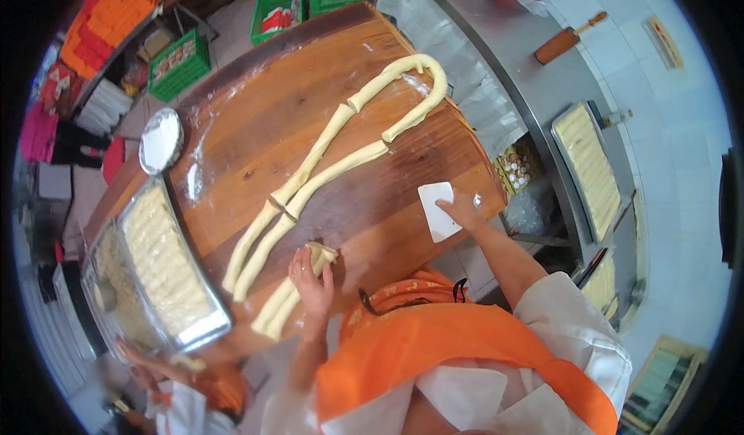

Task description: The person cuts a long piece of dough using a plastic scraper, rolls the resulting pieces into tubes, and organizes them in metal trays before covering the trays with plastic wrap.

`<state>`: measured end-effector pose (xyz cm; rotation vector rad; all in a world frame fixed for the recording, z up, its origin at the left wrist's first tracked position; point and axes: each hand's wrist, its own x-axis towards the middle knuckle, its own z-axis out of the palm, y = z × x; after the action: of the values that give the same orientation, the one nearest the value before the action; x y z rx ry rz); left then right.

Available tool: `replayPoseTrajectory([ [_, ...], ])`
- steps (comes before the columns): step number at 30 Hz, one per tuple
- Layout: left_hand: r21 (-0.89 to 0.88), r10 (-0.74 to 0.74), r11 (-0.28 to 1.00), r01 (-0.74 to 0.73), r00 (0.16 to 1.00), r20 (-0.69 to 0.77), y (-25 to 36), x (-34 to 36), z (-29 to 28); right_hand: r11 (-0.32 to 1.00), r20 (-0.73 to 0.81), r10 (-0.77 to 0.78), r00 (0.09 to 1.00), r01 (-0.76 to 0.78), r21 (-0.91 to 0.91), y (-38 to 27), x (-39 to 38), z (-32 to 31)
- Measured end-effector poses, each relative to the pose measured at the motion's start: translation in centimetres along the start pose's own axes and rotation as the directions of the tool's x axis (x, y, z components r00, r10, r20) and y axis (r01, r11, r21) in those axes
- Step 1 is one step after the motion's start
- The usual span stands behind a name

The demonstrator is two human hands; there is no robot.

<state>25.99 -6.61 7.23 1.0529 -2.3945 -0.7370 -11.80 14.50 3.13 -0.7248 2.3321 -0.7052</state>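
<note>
Two bare forearms reach from the lower part of the frame over a brown wooden counter (364, 210). The left hand (311, 284), below centre, points upward with thumb apart, its fingers lying along a short pale-yellow dough piece with a darker cut end (321, 257); whether they actually grip it, I cannot tell. The right hand (465, 212), right of centre, stretches out to the side, its fingers pinching the edge of a white flat rectangular scraper (437, 224).

Smooth, pale-yellow dough ropes (249, 247), cut into lengths, run diagonally from lower left to upper centre, where one bent length (437, 78) forms a hook. Left of them sit a metal tray (226, 320) filled with pale dough strips and a round, silvery bowl (180, 142) of white powder. A wooden rolling pin (556, 46) lies at upper right on a grey metal worktop (515, 28), with another filled tray (559, 136) lower down. Green plastic crates (180, 70) stand beyond the counter's far edge.

Part of the dough beneath the left palm is hidden. At lower left, a co-worker in orange and white (209, 388) is partly cut off; objects along the dark curved rim blur.
</note>
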Motion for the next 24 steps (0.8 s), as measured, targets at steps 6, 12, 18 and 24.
replayPoseTrajectory([
  [6, -0.151, 0.15, 0.977, -0.152, 0.988, -0.022, -2.4, 0.1, -2.4, 0.916, -0.522, 0.242, 0.818, -0.37, -0.154, 5.7, -2.9, -0.7],
  [12, 0.024, 0.083, 0.996, -0.087, 0.985, 0.149, -1.0, 0.4, -5.1, 0.933, -0.464, 0.237, 0.853, -0.333, -0.137, 2.0, -18.1, -3.0],
  [18, -0.209, 0.147, 0.974, -0.083, 0.939, 0.311, -2.3, 3.4, 1.1, 0.65, 0.048, 0.76, 0.648, -0.759, -0.049, 10.0, -38.4, 5.1],
  [24, -0.311, 0.549, 0.83, -0.463, 0.774, 0.316, 0.2, 8.5, 11.4, 0.569, 0.191, 0.814, 0.549, -0.819, -0.07, 13.7, -49.0, 12.5],
])
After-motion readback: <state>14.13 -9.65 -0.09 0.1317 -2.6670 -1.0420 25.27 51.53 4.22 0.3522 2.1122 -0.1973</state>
